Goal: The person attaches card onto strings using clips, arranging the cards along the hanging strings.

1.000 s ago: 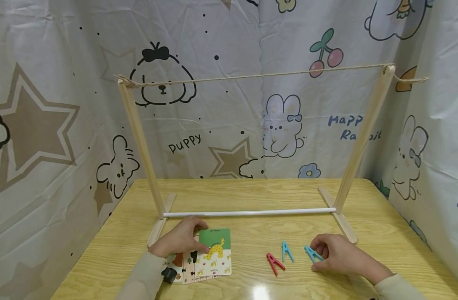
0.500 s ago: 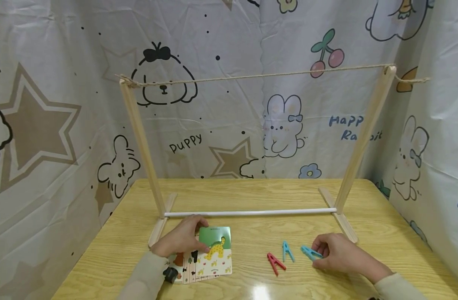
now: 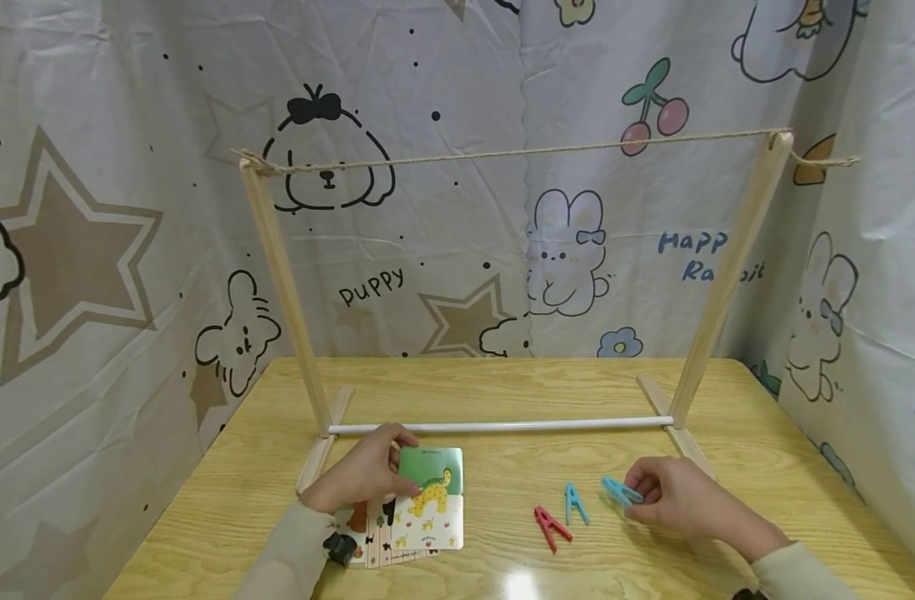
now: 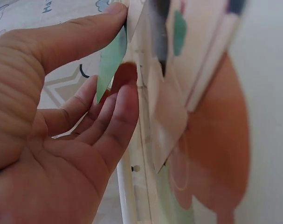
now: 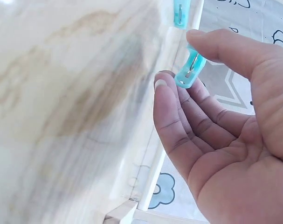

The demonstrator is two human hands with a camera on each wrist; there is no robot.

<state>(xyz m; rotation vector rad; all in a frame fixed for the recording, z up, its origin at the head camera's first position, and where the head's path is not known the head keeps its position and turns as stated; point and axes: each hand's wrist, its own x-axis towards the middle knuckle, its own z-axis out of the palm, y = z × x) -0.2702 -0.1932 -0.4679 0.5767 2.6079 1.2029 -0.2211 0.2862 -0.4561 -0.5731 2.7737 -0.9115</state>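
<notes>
My left hand [image 3: 363, 475] pinches the left side of a green-and-white picture card [image 3: 446, 512] with a yellow spotted animal. In the left wrist view its green edge [image 4: 111, 63] rises between thumb and fingers. More picture cards [image 3: 378, 546] lie under it, partly hidden by the hand. My right hand [image 3: 682, 500] pinches a light blue clothespin [image 3: 617, 489] between thumb and fingertips, close over the table; the right wrist view shows its sprung end. Left of it lie another blue clothespin [image 3: 573, 503] and a red clothespin [image 3: 552, 528].
Behind the hands stands a wooden frame with a left post [image 3: 287, 292] and a right post [image 3: 731, 283]. A twine line [image 3: 502, 153] runs between their tops, and a white rod [image 3: 502, 427] joins their feet. A printed curtain [image 3: 457, 225] hangs behind the wooden table [image 3: 502, 387].
My right hand has turned the blue clothespin and raised it a little from the table. The far edge of the spotted-animal card has tilted up in my left hand.
</notes>
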